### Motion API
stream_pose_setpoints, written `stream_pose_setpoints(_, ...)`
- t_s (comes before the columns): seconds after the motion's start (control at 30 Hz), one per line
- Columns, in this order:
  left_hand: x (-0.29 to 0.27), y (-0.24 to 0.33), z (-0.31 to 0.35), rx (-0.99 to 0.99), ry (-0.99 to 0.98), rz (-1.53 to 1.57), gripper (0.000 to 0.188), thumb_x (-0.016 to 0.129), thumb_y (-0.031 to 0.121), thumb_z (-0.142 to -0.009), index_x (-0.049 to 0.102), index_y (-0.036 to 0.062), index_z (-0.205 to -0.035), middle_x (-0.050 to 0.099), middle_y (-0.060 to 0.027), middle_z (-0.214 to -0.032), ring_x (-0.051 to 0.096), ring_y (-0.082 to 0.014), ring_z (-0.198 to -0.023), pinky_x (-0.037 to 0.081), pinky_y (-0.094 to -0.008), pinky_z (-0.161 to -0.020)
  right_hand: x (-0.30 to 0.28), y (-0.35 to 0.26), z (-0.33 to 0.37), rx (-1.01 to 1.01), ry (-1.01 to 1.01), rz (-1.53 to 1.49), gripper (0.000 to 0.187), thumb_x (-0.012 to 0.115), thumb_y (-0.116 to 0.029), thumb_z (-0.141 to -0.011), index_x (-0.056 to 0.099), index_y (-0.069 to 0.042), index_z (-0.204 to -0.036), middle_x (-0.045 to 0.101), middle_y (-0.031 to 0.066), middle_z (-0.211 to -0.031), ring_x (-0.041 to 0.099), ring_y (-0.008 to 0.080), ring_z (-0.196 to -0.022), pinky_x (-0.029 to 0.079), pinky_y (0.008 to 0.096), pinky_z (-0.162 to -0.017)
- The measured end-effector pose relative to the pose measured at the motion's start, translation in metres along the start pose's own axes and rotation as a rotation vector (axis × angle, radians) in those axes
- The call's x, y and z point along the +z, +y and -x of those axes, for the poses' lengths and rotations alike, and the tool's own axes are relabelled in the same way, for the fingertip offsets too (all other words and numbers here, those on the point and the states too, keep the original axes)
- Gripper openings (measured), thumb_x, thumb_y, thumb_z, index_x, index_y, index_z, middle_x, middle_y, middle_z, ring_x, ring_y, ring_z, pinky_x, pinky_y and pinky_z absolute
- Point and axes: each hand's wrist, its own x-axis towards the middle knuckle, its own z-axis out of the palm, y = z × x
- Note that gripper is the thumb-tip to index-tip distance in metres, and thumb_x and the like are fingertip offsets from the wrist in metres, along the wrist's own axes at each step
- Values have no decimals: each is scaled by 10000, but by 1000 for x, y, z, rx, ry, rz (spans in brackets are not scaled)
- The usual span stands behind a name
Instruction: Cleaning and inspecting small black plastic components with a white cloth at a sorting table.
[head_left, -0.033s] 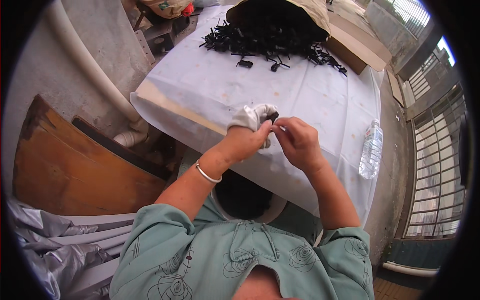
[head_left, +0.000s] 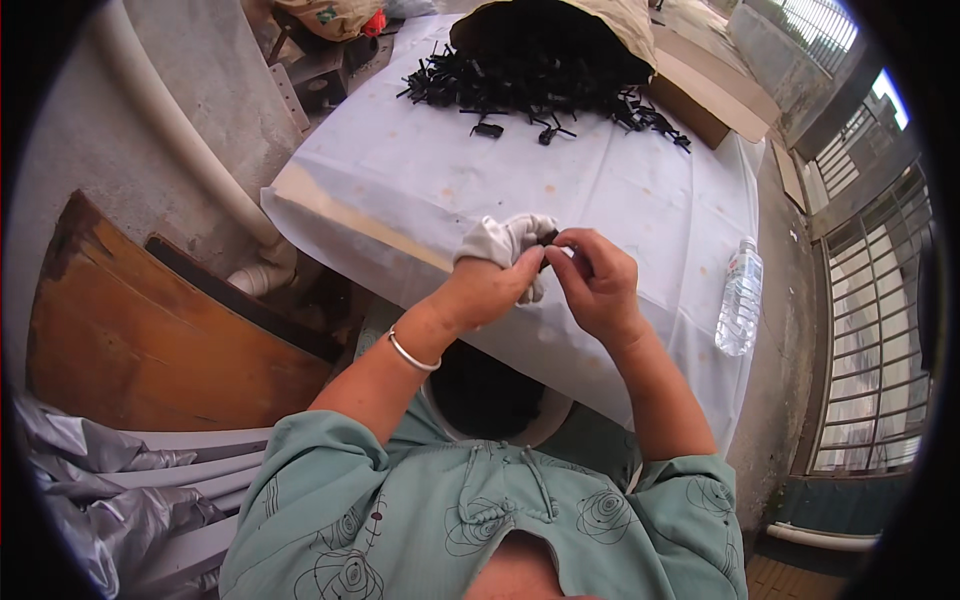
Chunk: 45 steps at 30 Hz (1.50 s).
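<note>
My left hand, partly covered by a white glove, holds a small black part above the near edge of the covered table. My right hand is bare, its thumb and forefinger pinched against that same part. The fingers hide most of it, so its full shape does not show. At the far side, a heap of small black plastic parts with thin stems spills from the mouth of a large brown sack. Below my hands, a white bucket with black contents stands between my legs.
A white sheet covers the table. A clear water bottle stands near its right edge, and an open cardboard box sits at the far right. To the left are a wooden board, a pipe and silver sheeting.
My right fingers have closed in and turned slightly over the black part. A pale bit that showed at their tips is now out of sight. My left hand has hardly moved.
</note>
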Motion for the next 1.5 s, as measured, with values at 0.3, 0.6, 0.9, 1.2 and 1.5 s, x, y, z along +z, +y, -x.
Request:
stream_pose_setpoints(0.3, 13, 31, 29, 114, 21, 132, 259, 513, 20, -856, 507, -15, -1112, 568, -37, -864, 531, -65, -626, 454, -196, -518, -15, -21, 7, 476, 35, -582, 176, 577, -135, -873, 536, -11, -753, 441, -38, -592, 363, 43, -556, 326, 216, -495)
stream_pose_setpoints(0.6, 23, 18, 28, 630, 280, -589, 246, 542, 14, -781, 556, -27, -1023, 607, -141, -823, 597, -226, -689, 484, -312, -618, 3, -29, 15, 480, 55, -573, 256, 500, -160, -905, 583, 19, -741, 593, 64, -628, 471, 94, -559, 414, 261, -540)
stream_pose_setpoints(0.9, 17, -1, 26, 330, 168, -239, 222, 557, 38, -814, 519, -12, -1026, 591, -85, -824, 577, -158, -729, 475, -292, -660, -6, -23, 25, 521, 10, -553, 248, 525, -171, -893, 574, 8, -729, 527, 38, -603, 463, 81, -581, 404, 258, -549)
stream_pose_setpoints(1.2, 7, 16, 28, 31, 45, 163, 283, 412, 74, -900, 431, 35, -1180, 517, -21, -843, 430, -45, -586, 373, -181, -518, -18, -10, 30, 169, 64, -295, 97, 668, -41, -743, 626, -20, -828, 579, 66, -672, 495, 129, -536, 411, 253, -516)
stream_pose_setpoints(1.5, 15, 31, 40, 117, -154, 9, 289, 409, 72, -831, 463, 22, -1111, 505, -35, -848, 456, -100, -724, 416, -242, -666, -18, -30, 25, 344, 73, -421, 141, 620, -103, -818, 546, -6, -747, 522, 78, -632, 445, 144, -529, 391, 264, -511)
